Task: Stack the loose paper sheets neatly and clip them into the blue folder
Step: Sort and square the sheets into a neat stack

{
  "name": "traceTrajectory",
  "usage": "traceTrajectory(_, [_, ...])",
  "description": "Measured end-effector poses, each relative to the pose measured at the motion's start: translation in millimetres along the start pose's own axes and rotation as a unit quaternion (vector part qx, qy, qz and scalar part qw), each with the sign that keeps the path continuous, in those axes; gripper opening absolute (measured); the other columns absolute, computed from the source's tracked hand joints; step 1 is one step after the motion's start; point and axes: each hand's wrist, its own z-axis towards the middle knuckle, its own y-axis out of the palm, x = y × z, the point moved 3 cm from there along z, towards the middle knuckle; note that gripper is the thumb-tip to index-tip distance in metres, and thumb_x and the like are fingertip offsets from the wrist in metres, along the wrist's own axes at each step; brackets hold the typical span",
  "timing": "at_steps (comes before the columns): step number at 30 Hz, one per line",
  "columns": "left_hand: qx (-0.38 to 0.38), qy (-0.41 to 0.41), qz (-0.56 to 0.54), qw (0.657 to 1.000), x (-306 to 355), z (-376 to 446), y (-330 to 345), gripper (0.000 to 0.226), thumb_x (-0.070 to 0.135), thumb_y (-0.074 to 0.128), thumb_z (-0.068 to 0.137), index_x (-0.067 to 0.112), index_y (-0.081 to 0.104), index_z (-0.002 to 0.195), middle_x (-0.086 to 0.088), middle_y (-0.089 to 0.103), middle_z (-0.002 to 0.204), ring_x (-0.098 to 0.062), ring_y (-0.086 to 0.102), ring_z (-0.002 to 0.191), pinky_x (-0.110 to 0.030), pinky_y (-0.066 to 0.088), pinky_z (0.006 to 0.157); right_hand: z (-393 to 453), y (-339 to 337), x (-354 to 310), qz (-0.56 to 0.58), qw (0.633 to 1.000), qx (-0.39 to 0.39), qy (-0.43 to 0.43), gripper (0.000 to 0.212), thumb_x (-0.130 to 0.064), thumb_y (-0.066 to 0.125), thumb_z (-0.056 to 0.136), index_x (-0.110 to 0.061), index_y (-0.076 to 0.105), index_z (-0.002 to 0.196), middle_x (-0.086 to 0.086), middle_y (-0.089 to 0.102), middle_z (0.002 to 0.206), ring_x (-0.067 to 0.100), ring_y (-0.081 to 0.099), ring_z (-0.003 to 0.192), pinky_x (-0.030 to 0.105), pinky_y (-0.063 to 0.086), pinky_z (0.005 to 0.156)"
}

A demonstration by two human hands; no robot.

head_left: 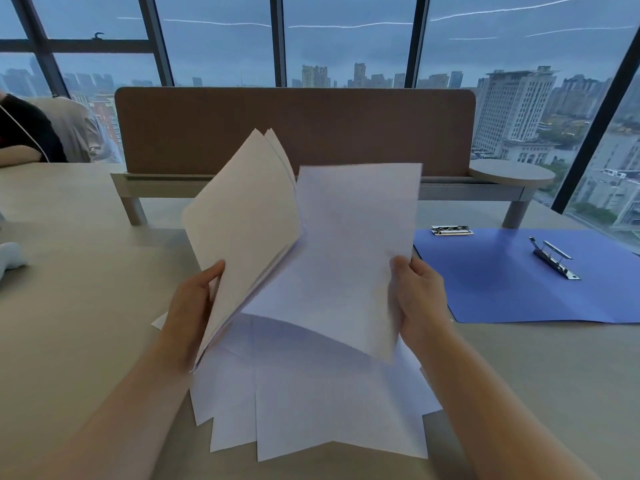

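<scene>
So the setup was a pale wood-look desk [76, 271] by big floor-to-ceiling windows [221, 46], grey city skyline outside, with a brown divider panel [346, 133] running across the back of the desk. Just right of the panel's end sat a small round shelf [512, 173]. Someone else's dark sleeve [24, 133] rested on the desk far left of the panel.

The blue folder [502, 289] lay open and flat, in front of the panel's right end, with two metal clips on it: one [452, 230] at its back edge, one [554, 258] toward the middle, angled.

In front of the panel's middle, the person held both forearms out. The left hand [194, 299] was wrapped around the edge of a fanned bunch of sheets [242, 220], tilted up on end. The right hand [419, 296] was pinching the right edge of a single sheet [346, 254], thumb on top. Under both hands a messy pile of loose sheets [311, 393] lay spread on the desk, well left of the folder.

No readable writing anywhere; the sheets looked blank from that angle.
</scene>
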Motion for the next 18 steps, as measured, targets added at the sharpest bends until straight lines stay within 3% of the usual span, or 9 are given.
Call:
traceTrajectory(4, [0.034,0.015,0.057,0.998,2,-4,0,0.036,0.038,0.062,0.089,0.013,0.073,0.111,-0.008,0.078,0.098,-0.025,0.074,0.074,-0.033,0.055,0.071,-5,6,1,-0.064,0.997,-0.018,-0.026,0.025,-0.020,0.051,0.090,0.003,0.053,0.080,0.008,0.047,0.070,0.019,0.044,0.065,0.031,0.039,0.062])
traceTrajectory(9, [0.050,0.048,0.044,0.997,0,-7,10,0.040,0.027,0.065,0.087,0.012,0.068,0.123,-0.013,0.071,0.119,-0.033,0.069,0.102,-0.039,0.055,0.080,-9,14,4,-0.061,0.992,-0.106,0.010,0.032,-0.025,0.054,0.091,0.005,0.058,0.098,0.012,0.056,0.081,0.024,0.051,0.074,0.039,0.043,0.071])
traceTrajectory(13, [0.027,0.080,0.071,0.994,-2,-7,20,0.026,0.015,0.061,0.091,0.010,0.069,0.116,-0.013,0.072,0.110,-0.027,0.071,0.085,-0.035,0.056,0.070,-16,17,4,-0.079,0.986,-0.146,0.019,0.032,-0.026,0.052,0.100,0.003,0.065,0.105,0.013,0.064,0.084,0.025,0.059,0.076,0.040,0.050,0.075])
traceTrajectory(15, [0.015,0.093,0.100,0.991,-4,-8,25,0.018,0.012,0.058,0.093,0.015,0.070,0.107,-0.007,0.075,0.099,-0.022,0.072,0.078,-0.033,0.056,0.067,-21,18,2,-0.082,0.981,-0.174,0.020,0.026,-0.024,0.052,0.101,-0.009,0.074,0.100,0.010,0.076,0.088,0.030,0.071,0.081,0.044,0.057,0.083])
traceTrajectory(18, [0.019,0.131,0.151,0.980,-5,-8,28,0.020,0.009,0.059,0.094,0.014,0.066,0.113,-0.006,0.075,0.104,-0.027,0.070,0.094,-0.041,0.056,0.080,-27,20,0,-0.085,0.977,-0.194,0.036,0.024,-0.026,0.053,0.101,-0.016,0.075,0.102,0.010,0.078,0.098,0.033,0.073,0.098,0.049,0.057,0.093])
